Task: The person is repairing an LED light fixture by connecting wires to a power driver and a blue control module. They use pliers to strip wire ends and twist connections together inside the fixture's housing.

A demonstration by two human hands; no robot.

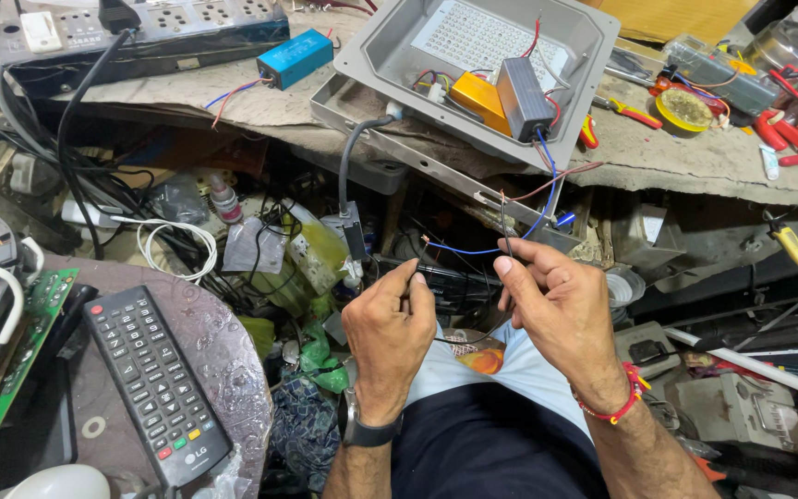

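Both hands work close together over the person's lap, below the edge of a cluttered tabletop (695,166). The left hand (390,323) is curled narrow, thumb and forefinger pinched on a thin wire end, with a dark watch at the wrist. The right hand (556,305), with a red thread bracelet at its wrist, is likewise nearly closed, its fingertips pinching the wires that hang down in front of it. These thin wires (538,217), one blue and one reddish, run up from the hands to a grey lamp housing (380,55) lying open on the tabletop, where a black driver box (521,97) and an orange block (477,100) sit beside a white LED panel (473,37). A black cable (348,166) drops from the housing's near side. To the left, a black remote control (154,383) lies on a round patterned surface, well apart from the hands.
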